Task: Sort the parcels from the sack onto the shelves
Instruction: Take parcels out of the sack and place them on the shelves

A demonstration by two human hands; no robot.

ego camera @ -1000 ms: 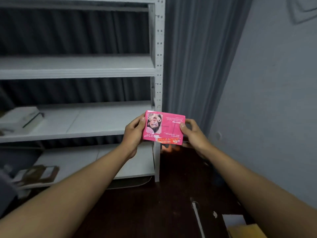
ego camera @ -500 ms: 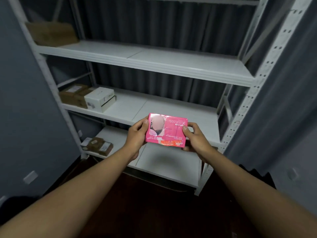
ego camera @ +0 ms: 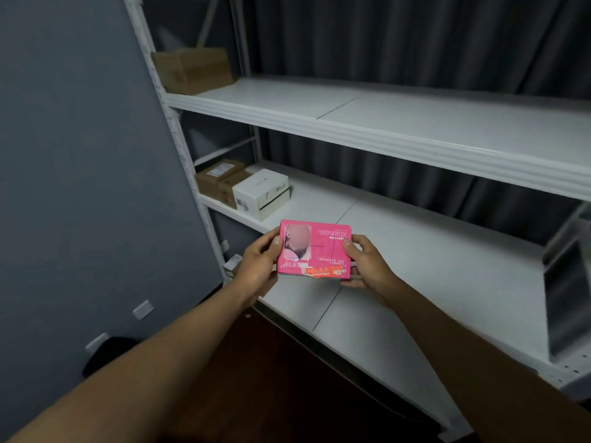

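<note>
Before middle shelf [ego camera: 415, 251] | left hand [ego camera: 256, 266], right hand [ego camera: 367, 263] grip pink parcel [ego camera: 315, 249] | white box [ego camera: 260, 193] shelved

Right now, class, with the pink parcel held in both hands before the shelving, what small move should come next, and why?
Probably ease the pink parcel forward and set it on the middle shelf. The left hand and right hand hold it by its ends just in front of that shelf, whose bare surface lies right of the white box.

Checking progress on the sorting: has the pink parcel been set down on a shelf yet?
No, the pink parcel is in the air before the shelves, gripped by the left hand and right hand.
</note>
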